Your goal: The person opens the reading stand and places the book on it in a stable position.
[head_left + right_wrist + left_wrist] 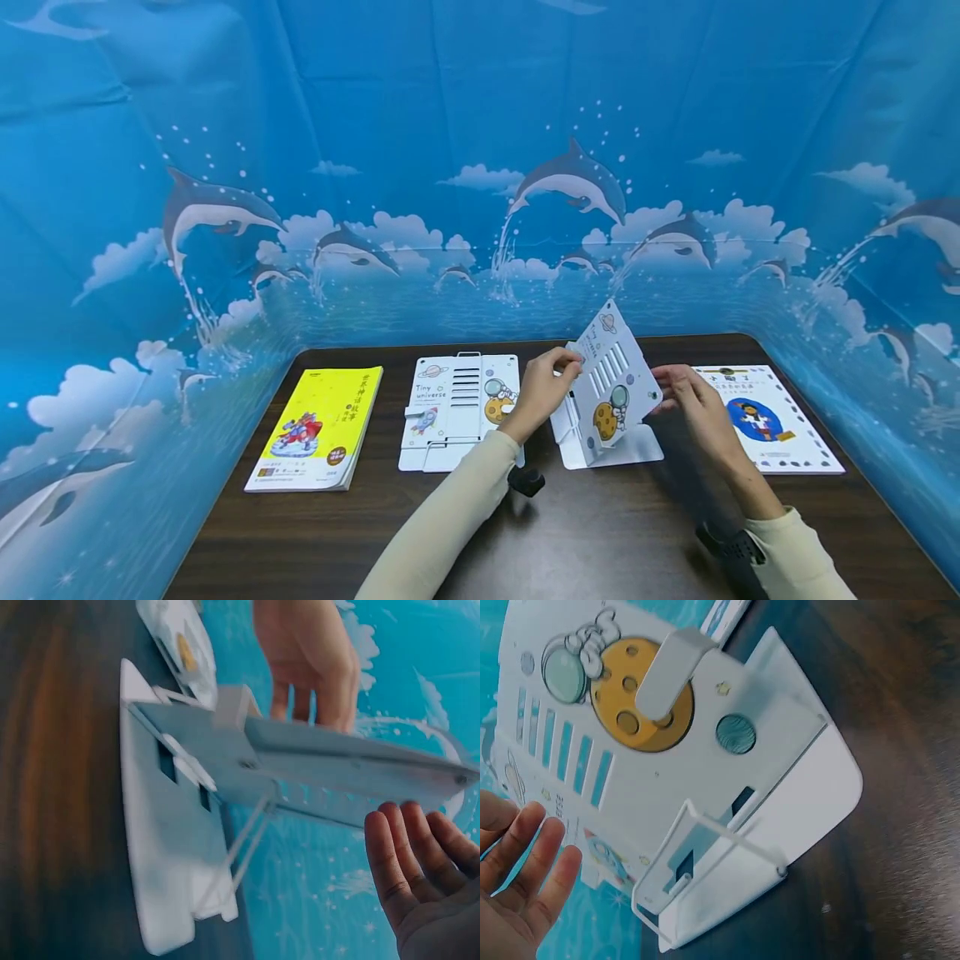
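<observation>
A white metal book stand [611, 379] with space drawings is propped up at the table's right half. Its slotted panel leans above a flat base [637, 446]; thin wire legs [244, 847] show behind the panel in the right wrist view. My left hand [543, 387] is at the panel's left edge, its fingers loosely bent and spread in the left wrist view. On the other side, my right hand [693, 404] holds relaxed, nearly straight fingers close to the panel's right edge. Whether either hand's fingertips touch the panel is unclear.
A matching stand [457, 417] lies folded flat left of the raised one. At the far left is a yellow book [318, 425]; a white book [772, 421] lies at the right. A blue dolphin curtain [450, 208] surrounds the dark wooden table [585, 542].
</observation>
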Demonstrator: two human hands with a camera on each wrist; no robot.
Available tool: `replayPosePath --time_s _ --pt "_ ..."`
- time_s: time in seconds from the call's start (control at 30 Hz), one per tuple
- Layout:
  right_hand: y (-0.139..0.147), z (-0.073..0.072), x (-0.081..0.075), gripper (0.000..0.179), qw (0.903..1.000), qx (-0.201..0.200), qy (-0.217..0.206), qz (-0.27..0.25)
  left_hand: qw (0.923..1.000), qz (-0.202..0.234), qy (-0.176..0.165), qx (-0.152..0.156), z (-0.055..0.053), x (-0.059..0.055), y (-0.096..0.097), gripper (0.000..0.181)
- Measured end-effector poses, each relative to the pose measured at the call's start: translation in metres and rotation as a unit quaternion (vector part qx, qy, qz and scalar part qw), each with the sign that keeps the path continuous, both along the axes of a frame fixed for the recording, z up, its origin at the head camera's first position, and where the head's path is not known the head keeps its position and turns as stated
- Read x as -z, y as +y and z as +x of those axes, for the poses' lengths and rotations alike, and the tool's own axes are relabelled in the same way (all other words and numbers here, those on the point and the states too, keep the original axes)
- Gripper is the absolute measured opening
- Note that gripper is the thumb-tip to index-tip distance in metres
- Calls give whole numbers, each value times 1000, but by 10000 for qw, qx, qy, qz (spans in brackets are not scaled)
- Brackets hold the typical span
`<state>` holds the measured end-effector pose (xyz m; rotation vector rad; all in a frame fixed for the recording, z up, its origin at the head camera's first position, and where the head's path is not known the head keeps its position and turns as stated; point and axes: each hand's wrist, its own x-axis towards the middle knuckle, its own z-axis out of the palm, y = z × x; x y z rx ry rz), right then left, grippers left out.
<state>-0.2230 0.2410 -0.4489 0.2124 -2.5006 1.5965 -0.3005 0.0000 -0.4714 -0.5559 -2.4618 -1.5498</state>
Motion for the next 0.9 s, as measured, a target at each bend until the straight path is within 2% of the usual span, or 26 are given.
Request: replayPosePath --time_s 0.1,0.23,0.33,0.57,0.9 --pt "-5 12 5 49 9998 -23 -194 -16 9999 0 -80 -76 -7 -2 0 21" --pt "-14 20 14 57 9986 39 -520 113 9996 19 -249 -110 -14 -4 2 23" --pt "-19 22 21 61 9978 100 -595 266 9990 -10 -442 -93 -19 -5 5 24" --pt "-23 22 29 61 9989 89 -359 306 9965 -107 -828 54 -26 -9 9 29" --pt "-7 23 25 54 9989 91 -394 239 9965 -313 -772 12 -32 -7 6 36"
